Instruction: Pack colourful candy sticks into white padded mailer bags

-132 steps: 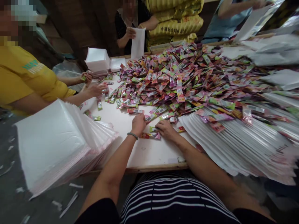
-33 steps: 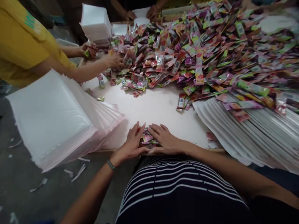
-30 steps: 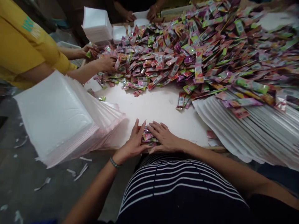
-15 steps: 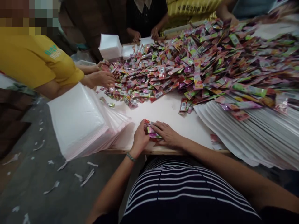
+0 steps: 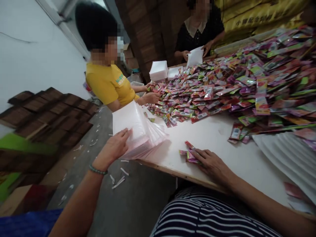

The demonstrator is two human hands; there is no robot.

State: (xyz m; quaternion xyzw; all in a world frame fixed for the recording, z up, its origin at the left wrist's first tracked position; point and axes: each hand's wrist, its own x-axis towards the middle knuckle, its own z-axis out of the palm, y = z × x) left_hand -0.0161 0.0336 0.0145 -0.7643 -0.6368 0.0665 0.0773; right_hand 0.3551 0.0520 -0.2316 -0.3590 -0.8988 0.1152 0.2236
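Observation:
My left hand (image 5: 118, 144) lies on the near side of a stack of white pouches (image 5: 129, 120) at the table's left edge. Its fingers point forward and look close together; whether they pinch a pouch is hard to tell. My right hand (image 5: 209, 163) is closed over a small bunch of colourful sachets (image 5: 190, 153) on the white tabletop, near its front edge. The sachets stick out past the fingertips on the left. Beyond both hands lies a large heap of similar sachets (image 5: 209, 93).
White sheets (image 5: 283, 154) fan out at the right. A person in yellow (image 5: 111, 84) reaches into the heap from the left. Across the table, another person (image 5: 197, 36) holds a white pouch (image 5: 195, 57). Smaller white stacks (image 5: 158, 70) stand at the back.
My left hand has left the sachets and moved left onto the pouch stack. My right hand still has the bunch. The view has turned left, and the person opposite has raised a pouch.

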